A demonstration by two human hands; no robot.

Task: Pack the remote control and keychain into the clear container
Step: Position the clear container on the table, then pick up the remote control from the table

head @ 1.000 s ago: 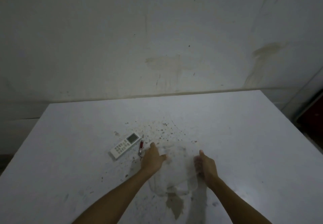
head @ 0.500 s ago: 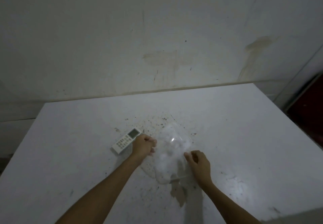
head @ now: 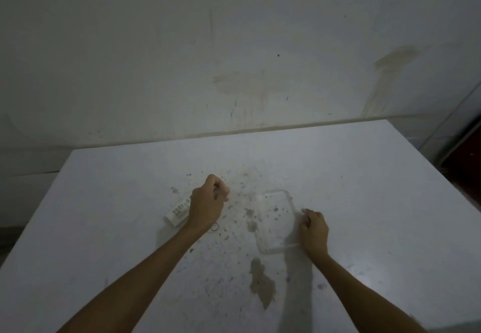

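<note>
My left hand (head: 208, 202) is curled into a fist above the table, covering the right end of the white remote control (head: 177, 211). The keychain (head: 215, 226) shows only as a small metal ring on the table beside my left wrist. Its body is hidden under the hand, and I cannot see whether the fingers touch it. The clear container (head: 270, 250) lies flat on the table to the right, a rounded transparent rectangle. My right hand (head: 313, 230) pinches its right edge.
The white table (head: 364, 202) has dark specks and a brown stain (head: 261, 284) near its middle. A stained wall runs behind the far edge. Dark floor shows past the table's right edge.
The clear container was tilted up between my hands; now it lies flat, further right, with my right hand on its edge. My left fist has stayed by the remote.
</note>
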